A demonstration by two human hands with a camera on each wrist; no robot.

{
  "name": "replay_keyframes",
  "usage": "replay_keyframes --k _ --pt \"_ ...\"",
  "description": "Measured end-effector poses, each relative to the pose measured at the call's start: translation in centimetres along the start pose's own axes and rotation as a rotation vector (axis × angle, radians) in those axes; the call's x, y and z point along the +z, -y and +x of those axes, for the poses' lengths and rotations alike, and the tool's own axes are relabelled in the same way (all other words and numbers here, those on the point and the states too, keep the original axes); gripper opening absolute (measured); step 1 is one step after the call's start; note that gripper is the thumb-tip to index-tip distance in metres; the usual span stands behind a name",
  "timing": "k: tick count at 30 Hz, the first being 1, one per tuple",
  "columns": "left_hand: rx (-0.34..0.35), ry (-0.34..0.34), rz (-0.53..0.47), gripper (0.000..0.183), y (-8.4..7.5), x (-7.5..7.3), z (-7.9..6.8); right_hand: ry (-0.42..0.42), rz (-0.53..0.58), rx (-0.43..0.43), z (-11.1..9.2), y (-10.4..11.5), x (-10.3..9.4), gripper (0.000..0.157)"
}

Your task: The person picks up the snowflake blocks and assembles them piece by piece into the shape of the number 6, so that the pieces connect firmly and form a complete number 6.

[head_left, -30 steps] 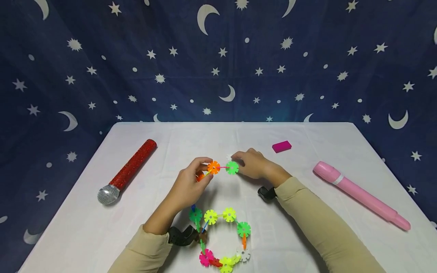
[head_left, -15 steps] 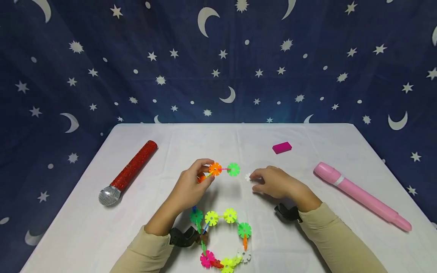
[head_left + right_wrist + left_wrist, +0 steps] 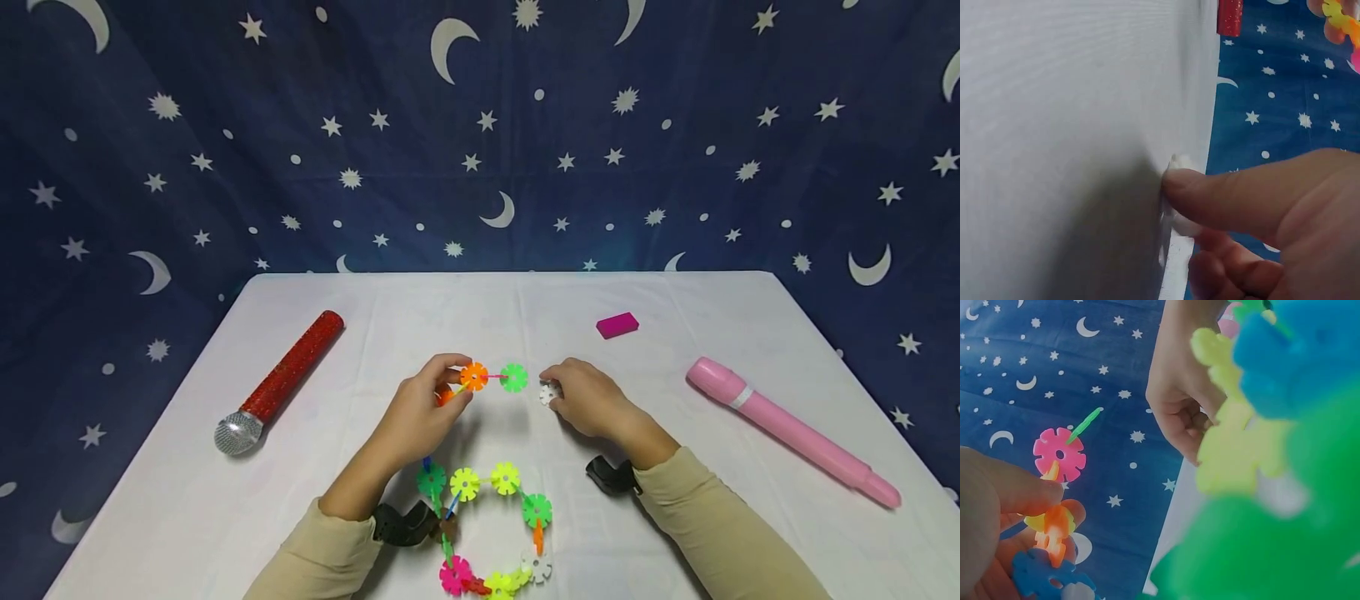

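My left hand point(image 3: 420, 412) pinches a chain of notched plastic snowflake discs above the table. At its free end an orange disc point(image 3: 474, 377) links by an edge-on pink piece to a green disc point(image 3: 513, 377). The left wrist view shows thumb and fingers on the chain by an orange piece point(image 3: 1057, 522), with a pink disc point(image 3: 1060, 454) beyond. My right hand point(image 3: 596, 398) holds a white disc point(image 3: 549, 392) low over the tabletop, just right of the green one. Its thumb lies on the white disc point(image 3: 1180, 161) in the right wrist view; the fingertips behind are partly hidden.
The chain's joined ring, with a yellow disc point(image 3: 506, 477), lies near my left wrist. A red glitter microphone point(image 3: 288, 375) lies left, a pink marker-shaped tube point(image 3: 795, 433) right. A magenta block point(image 3: 618, 325) sits farther back on the white-covered table point(image 3: 420, 308).
My right hand has moved right and nearer from beside the green disc, and the white disc has shifted the same way. The right fingers have closed on it. My left hand stays nearly still.
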State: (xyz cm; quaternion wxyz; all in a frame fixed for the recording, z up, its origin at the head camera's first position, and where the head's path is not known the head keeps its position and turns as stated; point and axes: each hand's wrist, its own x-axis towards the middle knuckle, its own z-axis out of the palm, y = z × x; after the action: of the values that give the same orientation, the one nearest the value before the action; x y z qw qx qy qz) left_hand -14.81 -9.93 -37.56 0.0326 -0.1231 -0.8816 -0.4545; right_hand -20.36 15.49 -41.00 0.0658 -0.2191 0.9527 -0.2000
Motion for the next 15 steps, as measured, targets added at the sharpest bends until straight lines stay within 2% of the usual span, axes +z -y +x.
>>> replay_keyframes --k 3,6,10,15 --pt "-0.006 0.004 0.001 0.04 0.1 0.1 0.0 -0.047 0.111 -0.005 -0.2 -0.2 0.0 0.016" --pt "-0.012 0.013 0.0 0.04 0.1 0.2 0.0 -0.136 0.262 -0.039 -0.8 -0.2 -0.4 0.006" --pt "-0.008 0.009 0.004 0.04 0.1 0.2 0.0 -0.267 0.38 -0.121 -1.7 0.5 -1.4 0.012" --pt "0.004 0.0 0.002 0.04 0.1 0.1 0.0 -0.351 0.399 -0.202 -2.3 1.4 -2.3 0.014"
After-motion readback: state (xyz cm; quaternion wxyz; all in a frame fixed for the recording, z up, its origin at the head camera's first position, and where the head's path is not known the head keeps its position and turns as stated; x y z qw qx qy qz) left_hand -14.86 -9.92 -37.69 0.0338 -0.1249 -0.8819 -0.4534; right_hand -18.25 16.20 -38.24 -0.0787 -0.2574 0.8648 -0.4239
